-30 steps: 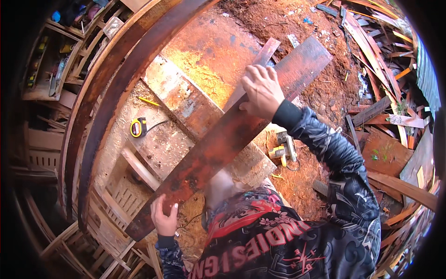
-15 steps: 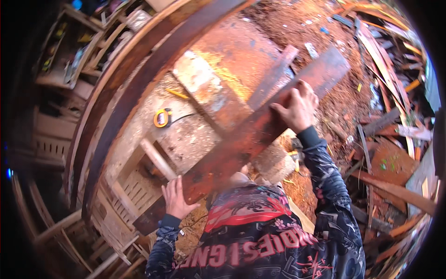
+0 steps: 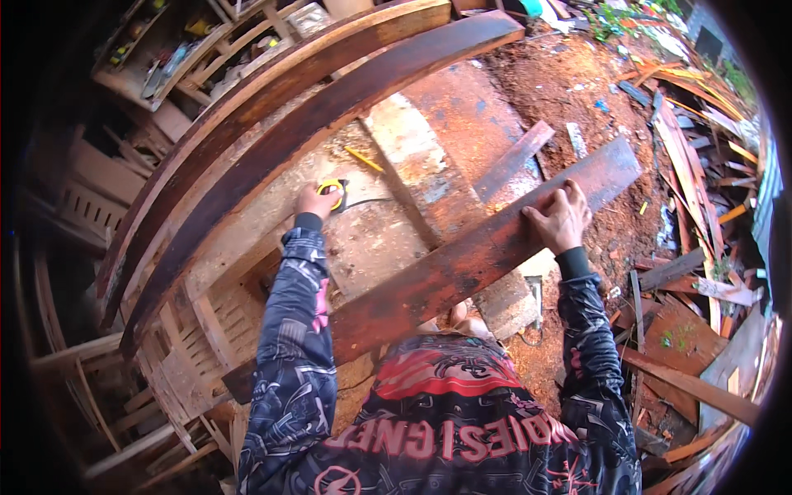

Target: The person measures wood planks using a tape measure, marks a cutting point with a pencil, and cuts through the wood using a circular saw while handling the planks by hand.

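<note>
A long reddish-brown wooden plank (image 3: 437,272) lies slantwise in front of me, from lower left to upper right. My right hand (image 3: 564,218) is closed on its upper right part, thumb and fingertips on the broad face. Beyond the plank, my left hand (image 3: 317,200) has its fingers closed round a yellow and black tape measure (image 3: 343,195), which rests on the dusty workbench (image 3: 371,239). A yellow pencil (image 3: 364,159) lies on the bench a little past the tape measure. Under my left forearm the plank's lower left stretch is partly hidden.
Two long dark beams (image 3: 330,124) stretch across the far left of the bench. A shorter board (image 3: 516,161) lies beyond the plank. Scrap wood (image 3: 693,165) is heaped at the right, beside sawdust-covered ground (image 3: 536,82). A slatted wooden frame (image 3: 177,346) stands at the lower left.
My left hand has let go of the plank's lower left part and moved up and away to the tape measure, closing on it. My right hand still holds the plank.
</note>
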Demonstrator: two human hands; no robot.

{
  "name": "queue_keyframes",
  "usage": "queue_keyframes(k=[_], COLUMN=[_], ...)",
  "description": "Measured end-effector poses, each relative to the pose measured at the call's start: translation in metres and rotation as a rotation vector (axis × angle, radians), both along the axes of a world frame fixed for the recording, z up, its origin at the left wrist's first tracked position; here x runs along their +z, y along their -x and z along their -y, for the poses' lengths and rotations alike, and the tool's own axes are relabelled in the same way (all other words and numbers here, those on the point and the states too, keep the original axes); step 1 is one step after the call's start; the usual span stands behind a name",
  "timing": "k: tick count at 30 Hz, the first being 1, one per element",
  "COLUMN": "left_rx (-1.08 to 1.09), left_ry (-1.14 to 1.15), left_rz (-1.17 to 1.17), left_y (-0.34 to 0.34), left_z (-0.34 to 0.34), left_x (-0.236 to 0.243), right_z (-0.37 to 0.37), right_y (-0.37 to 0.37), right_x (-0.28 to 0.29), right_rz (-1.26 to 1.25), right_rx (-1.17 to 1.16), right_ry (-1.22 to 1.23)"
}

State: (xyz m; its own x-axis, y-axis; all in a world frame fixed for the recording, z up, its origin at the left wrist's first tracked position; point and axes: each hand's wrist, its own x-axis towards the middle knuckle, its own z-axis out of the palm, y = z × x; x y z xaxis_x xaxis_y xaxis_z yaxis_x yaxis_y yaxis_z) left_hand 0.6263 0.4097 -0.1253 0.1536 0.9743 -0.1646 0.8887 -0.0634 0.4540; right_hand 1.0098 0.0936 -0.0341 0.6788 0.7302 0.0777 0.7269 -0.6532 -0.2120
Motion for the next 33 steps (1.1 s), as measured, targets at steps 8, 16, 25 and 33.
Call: queue_keyframes(k=[8,16,25,33], left_rx=[-0.088,-0.395,-0.391,-0.369], left_ry=[-0.157,0.538,0.317,0.117], left_rz=[0.342,0.813,0.682,0.627], left_y=[-0.003,-0.034,-0.063,-0.038], left_z=[0.042,0.249,0.303,0.337], left_x=[0.013,0.154,0.159,0.162], right_z=[0.001,0.05,0.07,0.071], right_y=[0.029,0.147,0.124,0.148], right_x=[0.003,0.025,0.024,0.03], right_rz=[0.073,-0.964,-1.235,-1.431], right_rx=[0.101,0.423,0.582,0.466], right_ry=[-0.312,-0.465,-0.336,-0.16])
